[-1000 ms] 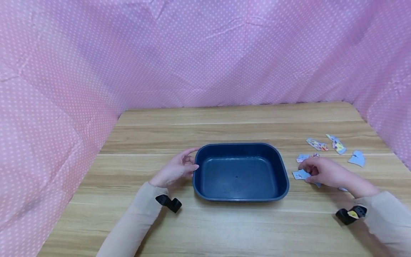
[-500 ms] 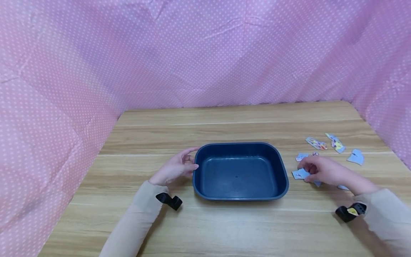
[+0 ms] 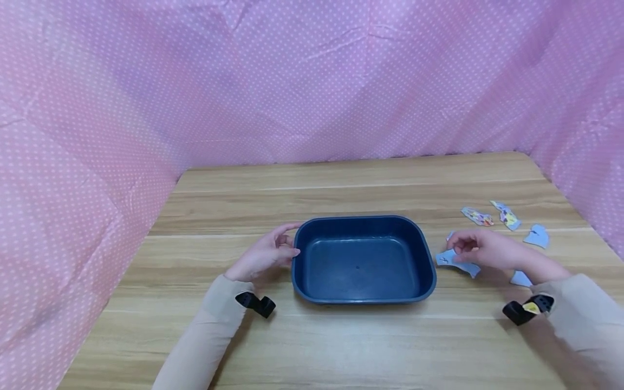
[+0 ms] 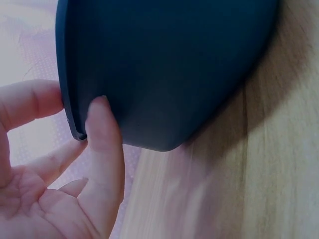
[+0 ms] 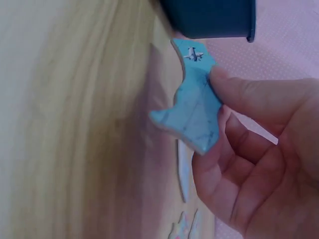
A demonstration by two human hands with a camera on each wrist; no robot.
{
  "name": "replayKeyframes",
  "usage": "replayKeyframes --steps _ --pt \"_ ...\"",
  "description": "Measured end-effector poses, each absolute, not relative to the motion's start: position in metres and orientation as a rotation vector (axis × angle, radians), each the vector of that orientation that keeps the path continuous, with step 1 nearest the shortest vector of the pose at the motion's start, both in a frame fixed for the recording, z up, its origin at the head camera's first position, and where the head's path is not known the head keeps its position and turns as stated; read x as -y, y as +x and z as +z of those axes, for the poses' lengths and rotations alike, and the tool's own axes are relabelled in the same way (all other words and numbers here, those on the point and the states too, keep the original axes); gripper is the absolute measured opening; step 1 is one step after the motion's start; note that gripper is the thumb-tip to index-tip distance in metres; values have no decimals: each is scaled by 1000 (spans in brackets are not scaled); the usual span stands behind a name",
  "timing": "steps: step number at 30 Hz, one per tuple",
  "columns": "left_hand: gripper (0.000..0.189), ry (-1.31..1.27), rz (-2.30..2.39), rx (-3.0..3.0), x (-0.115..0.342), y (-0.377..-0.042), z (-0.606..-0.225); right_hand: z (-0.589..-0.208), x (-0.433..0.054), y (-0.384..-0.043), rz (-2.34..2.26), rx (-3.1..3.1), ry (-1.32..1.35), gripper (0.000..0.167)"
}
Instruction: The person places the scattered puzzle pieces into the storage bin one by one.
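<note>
Puzzle piece in our right hand is pale blue with a little plane drawn on it, and we see it just to the right of the blue tub. Our right thumb and bent fingers pinch one long side, and the piece looks lifted above the table.

We think it is light and stiff, like thick card. It probably won't slip much, but its thin, pointy end could bend or tear. The wide middle looks like the best place for us to hold it, by the edges.

Our left hand is partly open, fingers loosely bent. It touches the tub's left end; we cannot tell how hard it presses.

Farther to the right lie a plain blue bit and two colorful bits. Another pale bit lies nearer, by our right wrist. Beyond the far side of the table we see pink dotted cloth.
</note>
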State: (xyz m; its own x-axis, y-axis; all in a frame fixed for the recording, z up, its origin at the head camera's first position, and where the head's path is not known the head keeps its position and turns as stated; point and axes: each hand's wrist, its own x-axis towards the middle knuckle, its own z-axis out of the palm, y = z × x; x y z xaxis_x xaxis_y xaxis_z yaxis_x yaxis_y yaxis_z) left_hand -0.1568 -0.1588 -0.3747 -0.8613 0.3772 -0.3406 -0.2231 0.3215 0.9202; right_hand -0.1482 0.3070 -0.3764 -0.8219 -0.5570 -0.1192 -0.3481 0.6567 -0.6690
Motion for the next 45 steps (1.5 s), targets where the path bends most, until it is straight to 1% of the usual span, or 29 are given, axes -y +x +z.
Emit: replayKeyframes --steps 5,10,12,17,27,31,37,45 --pt "57 168 1560 -2108 161 -156 -375 -364 -303 -150 -1039 -2577 -664 14" --pt "50 185 1562 -2123 163 -158 -373 -344 -294 -154 -1182 -2563 -598 20" --pt "47 183 1568 -2131 164 -159 -373 -337 -288 -157 -1233 -2563 -609 23" --pt "44 187 1574 -2159 163 -162 -375 -325 -266 -166 -1353 -2536 -683 33" --pt "45 198 1562 -2172 159 -165 -373 -305 -211 -178 -1404 -2503 -641 39" --pt "47 208 1610 -2135 159 -165 -372 -301 -188 -184 -1475 -2433 -625 43" --pt "46 192 1614 -2125 157 -164 -370 -300 -162 -191 -1550 -2313 -629 53" --pt "47 195 1610 -2131 158 -164 -370 -304 -134 -197 -1598 -2235 -683 54"
